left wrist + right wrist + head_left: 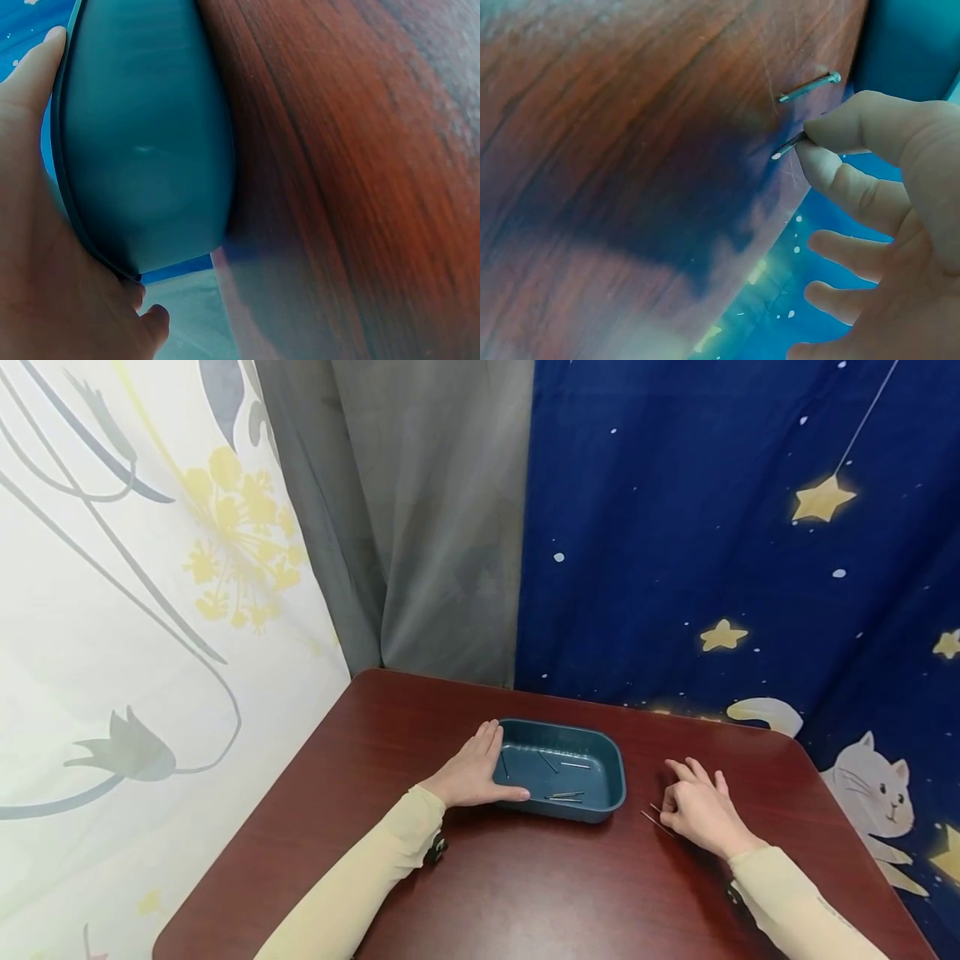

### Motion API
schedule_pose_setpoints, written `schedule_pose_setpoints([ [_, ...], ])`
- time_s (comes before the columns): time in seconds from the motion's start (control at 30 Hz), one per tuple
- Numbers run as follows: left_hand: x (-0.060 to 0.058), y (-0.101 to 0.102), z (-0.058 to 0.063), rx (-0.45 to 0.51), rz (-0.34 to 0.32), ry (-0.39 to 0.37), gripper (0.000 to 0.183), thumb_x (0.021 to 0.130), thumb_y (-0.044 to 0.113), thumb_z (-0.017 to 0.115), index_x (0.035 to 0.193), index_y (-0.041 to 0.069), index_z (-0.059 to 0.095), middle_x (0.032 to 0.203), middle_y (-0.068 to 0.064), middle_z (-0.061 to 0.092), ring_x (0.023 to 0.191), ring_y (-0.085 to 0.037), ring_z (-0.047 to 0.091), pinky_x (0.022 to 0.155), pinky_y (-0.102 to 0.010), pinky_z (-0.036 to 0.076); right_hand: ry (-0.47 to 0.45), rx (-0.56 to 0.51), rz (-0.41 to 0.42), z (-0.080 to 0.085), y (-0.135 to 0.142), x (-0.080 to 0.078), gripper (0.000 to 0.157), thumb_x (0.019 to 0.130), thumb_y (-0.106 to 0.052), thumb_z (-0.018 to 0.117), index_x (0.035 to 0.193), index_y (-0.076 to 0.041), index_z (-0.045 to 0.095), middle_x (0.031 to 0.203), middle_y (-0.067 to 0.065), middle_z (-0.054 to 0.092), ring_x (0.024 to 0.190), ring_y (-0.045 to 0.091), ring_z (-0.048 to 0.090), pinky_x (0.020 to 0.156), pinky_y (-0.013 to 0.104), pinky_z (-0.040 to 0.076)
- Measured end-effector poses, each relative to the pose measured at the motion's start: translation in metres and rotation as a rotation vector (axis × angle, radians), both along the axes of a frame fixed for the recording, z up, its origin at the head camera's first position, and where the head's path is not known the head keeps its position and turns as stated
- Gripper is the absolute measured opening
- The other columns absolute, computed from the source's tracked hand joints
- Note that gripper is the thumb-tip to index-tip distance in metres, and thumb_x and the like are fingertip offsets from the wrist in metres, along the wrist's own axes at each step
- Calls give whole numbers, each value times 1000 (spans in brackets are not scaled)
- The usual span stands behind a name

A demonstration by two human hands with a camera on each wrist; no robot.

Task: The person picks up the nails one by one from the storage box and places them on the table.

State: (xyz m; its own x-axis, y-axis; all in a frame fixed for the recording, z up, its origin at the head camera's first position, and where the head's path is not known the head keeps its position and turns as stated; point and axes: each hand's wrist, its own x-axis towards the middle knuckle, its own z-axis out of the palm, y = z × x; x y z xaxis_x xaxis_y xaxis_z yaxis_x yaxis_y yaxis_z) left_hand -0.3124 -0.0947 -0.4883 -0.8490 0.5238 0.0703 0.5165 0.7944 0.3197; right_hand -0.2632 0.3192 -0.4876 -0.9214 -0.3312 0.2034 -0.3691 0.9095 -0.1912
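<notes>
A dark teal rectangular tray [536, 782] stands on the table with several thin nails [575, 766] lying on its floor. My left hand [474, 772] rests on the tray's left end, fingers straight along the rim and thumb stretched over the front edge. To the right of the tray, my right hand [701, 814] pinches a nail [787, 146] between thumb and forefinger, close over the table, with the other fingers spread. Beside it another nail [810, 88], its head toward the tray, lies on the wood. The fingertips cover part of the pinched nail.
The reddish-brown table [555, 885] has rounded corners. A blue star-patterned curtain [660, 568] and a grey curtain [450, 527] hang behind it. Along the left side hangs a white floral curtain [150, 652].
</notes>
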Motion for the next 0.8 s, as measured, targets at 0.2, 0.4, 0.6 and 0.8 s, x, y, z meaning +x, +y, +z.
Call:
schedule_pose_setpoints([
  [0.2,1,0,3,-2,-3,-1,131,75,92,46,160,-1,11,168,-16,4,154,-28,2,121,-41,13,-7,3,6,-3,0,-1,32,71,-11,76,55,-31,57,145,28,47,137,55,27,98,83,10],
  [0.4,0,0,3,-7,2,-10,132,74,93,45,161,1,9,168,-12,2,154,-27,1,121,-40,12,-9,-5,5,-4,-1,-2,31,71,-11,75,56,-30,58,145,28,47,137,56,28,97,84,10],
  [0.6,0,0,3,0,4,-16,133,73,94,44,161,1,9,168,-12,1,154,-26,1,121,-41,14,-17,-7,-4,-3,-2,-1,31,73,-12,75,57,-31,57,146,28,46,137,57,27,98,84,9],
  [0.8,0,0,3,-8,7,-4,134,72,95,42,160,0,10,168,-14,3,154,-27,3,121,-41,14,-14,-9,-13,0,-4,-4,30,78,-13,75,61,-32,59,146,28,46,137,56,27,98,83,11],
])
